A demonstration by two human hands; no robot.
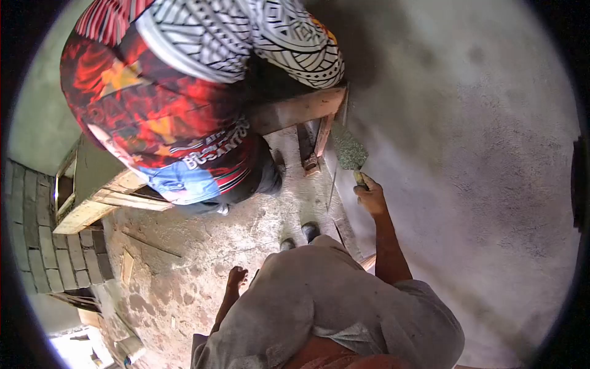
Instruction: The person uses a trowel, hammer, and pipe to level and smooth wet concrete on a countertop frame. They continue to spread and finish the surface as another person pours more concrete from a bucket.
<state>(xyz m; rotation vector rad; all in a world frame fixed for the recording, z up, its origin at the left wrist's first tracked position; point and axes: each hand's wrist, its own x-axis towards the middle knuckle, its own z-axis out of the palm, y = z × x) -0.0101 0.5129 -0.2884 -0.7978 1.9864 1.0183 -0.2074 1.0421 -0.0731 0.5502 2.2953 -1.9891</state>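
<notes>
My right hand (370, 195) is wrapped round the handle of a trowel (350, 151), whose blade carries a heap of grey mortar. The blade points away from me, beside the plastered wall (479, 166). Low on the left side of my body hangs my left hand (237, 277), its fingers curled; whether it holds anything is too small to tell.
A co-worker in a red patterned shirt (147, 117) bends over a wooden frame (301, 111) ahead. Timber boards (92, 212) and a block wall (46, 240) stand at the left. The rough floor (203, 246) has a thin stick lying on it.
</notes>
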